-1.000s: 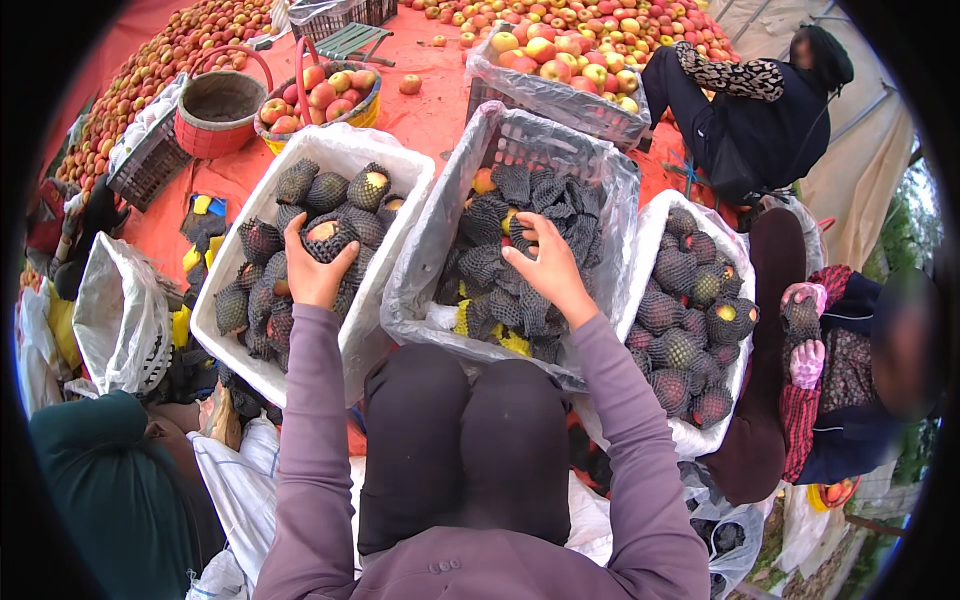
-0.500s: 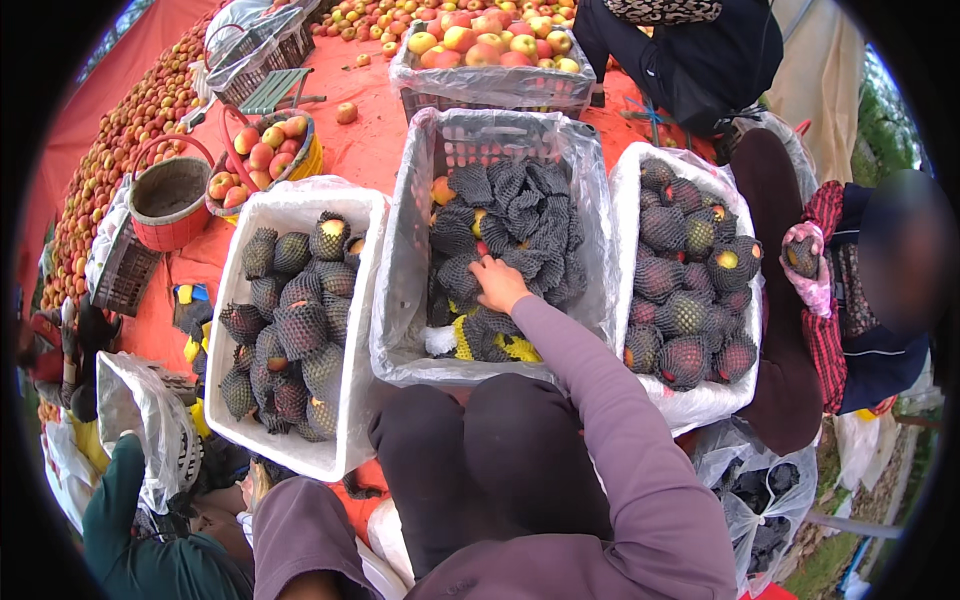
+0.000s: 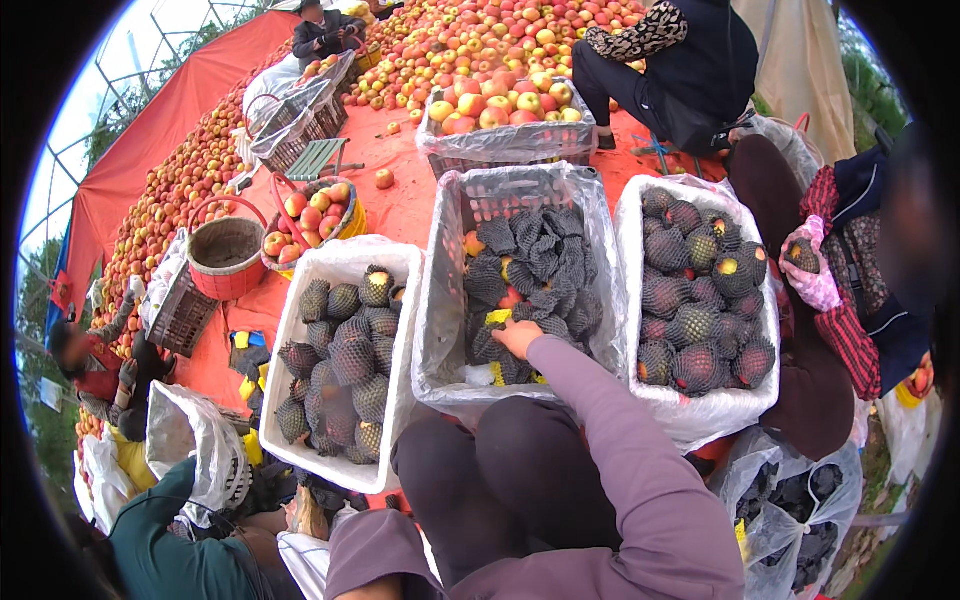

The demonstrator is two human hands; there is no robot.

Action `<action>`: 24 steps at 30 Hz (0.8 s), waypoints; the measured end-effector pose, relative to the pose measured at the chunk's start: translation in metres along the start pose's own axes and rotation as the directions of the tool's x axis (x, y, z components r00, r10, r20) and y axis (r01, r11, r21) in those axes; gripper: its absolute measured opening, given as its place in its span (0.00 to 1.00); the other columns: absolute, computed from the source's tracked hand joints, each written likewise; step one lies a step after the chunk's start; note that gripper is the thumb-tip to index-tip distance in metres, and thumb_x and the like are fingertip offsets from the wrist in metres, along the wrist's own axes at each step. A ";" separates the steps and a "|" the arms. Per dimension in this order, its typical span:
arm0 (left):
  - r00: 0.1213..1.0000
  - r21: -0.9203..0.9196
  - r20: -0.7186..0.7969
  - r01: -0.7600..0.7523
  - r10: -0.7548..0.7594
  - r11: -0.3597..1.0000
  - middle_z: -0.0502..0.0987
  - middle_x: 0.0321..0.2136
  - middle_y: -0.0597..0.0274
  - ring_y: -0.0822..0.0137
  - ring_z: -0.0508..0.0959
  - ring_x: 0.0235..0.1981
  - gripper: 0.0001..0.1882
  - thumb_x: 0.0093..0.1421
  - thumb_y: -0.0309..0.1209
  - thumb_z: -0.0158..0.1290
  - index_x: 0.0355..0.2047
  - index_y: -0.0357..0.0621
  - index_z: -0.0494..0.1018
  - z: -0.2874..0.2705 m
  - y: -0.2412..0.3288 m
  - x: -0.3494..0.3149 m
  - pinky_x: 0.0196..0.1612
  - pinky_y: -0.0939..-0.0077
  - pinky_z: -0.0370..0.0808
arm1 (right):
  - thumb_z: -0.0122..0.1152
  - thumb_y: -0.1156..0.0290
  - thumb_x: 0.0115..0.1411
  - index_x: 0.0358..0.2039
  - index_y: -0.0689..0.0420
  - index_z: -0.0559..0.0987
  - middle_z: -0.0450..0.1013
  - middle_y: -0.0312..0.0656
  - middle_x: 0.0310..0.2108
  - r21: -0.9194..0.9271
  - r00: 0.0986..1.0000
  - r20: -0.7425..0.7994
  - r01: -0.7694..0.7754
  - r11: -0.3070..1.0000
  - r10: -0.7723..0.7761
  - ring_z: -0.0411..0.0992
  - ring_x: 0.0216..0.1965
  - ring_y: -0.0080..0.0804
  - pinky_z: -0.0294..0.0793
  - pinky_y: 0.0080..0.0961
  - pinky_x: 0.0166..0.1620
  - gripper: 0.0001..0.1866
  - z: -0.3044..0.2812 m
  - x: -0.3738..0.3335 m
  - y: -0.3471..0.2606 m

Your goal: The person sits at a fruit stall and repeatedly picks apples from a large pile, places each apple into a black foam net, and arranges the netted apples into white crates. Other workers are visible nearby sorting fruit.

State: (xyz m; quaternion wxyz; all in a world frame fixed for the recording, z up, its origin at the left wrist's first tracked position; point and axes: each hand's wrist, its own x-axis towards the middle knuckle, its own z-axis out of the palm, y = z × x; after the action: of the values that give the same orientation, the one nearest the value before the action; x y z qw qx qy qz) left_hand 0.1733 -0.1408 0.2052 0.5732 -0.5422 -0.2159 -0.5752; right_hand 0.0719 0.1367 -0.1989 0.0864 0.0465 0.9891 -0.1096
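Observation:
My right hand (image 3: 516, 338) reaches into the plastic-lined crate (image 3: 432, 340) in front of my knees. Its fingers are bent together against a piece of yellow foam net (image 3: 498, 316) that sticks out at the fingertips; part of the grip is hidden. Around the hand lie loose black foam nets (image 3: 545, 245), heaped over a few apples (image 3: 474, 243) that partly show. More yellow netting (image 3: 497, 373) lies by the crate's near edge. My left sleeve (image 3: 385, 550) shows at the lower edge, but my left hand is out of the picture.
White boxes of net-wrapped apples stand left (image 3: 345, 350) and right (image 3: 700, 300). Beyond are a crate of bare apples (image 3: 500, 145), a red basket (image 3: 225, 260) and a large apple heap (image 3: 470, 45). A person's pink-gloved hand (image 3: 808, 265) holds a wrapped apple; other people sit around.
The view has tilted up, so more of the apple heap shows. My right hand remains among the nets, its fingers more bent, and yellow netting now shows at its fingertips.

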 end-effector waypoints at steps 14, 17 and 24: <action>-0.242 0.205 -0.062 0.946 -0.968 -0.250 0.72 0.29 0.66 0.77 0.69 0.30 0.06 0.59 0.29 0.46 0.31 0.40 0.70 -0.042 -0.116 -0.254 0.34 0.84 0.66 | 0.59 0.68 0.43 0.23 0.57 0.74 0.70 0.44 0.28 0.115 0.908 -0.414 -0.018 0.993 0.065 0.70 0.33 0.41 0.71 0.35 0.37 0.08 0.020 0.005 0.006; -0.440 0.230 0.048 0.879 -0.897 -0.418 0.72 0.26 0.67 0.79 0.69 0.24 0.05 0.57 0.28 0.47 0.31 0.40 0.70 -0.040 -0.127 -0.267 0.27 0.86 0.66 | 0.58 0.69 0.44 0.20 0.59 0.70 0.68 0.43 0.24 0.415 0.844 -0.468 -0.052 0.908 0.262 0.69 0.27 0.41 0.70 0.33 0.33 0.08 -0.007 0.011 0.008; -0.676 0.479 0.153 0.689 -0.721 -0.544 0.68 0.32 0.63 0.75 0.70 0.30 0.29 0.48 0.38 0.60 0.47 0.39 0.63 0.000 -0.119 -0.308 0.28 0.80 0.69 | 0.56 0.79 0.49 0.25 0.59 0.64 0.64 0.30 0.21 0.890 0.797 -0.443 0.335 0.310 0.410 0.64 0.25 0.13 0.65 0.14 0.28 0.09 -0.098 -0.029 -0.021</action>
State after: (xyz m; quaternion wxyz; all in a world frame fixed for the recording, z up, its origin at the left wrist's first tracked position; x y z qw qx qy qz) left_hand -0.0085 0.0202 -0.0188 -0.3139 -0.1590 -0.7287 -0.5875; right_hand 0.0820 0.1368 -0.0952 -0.2742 0.1448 0.6985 -0.6450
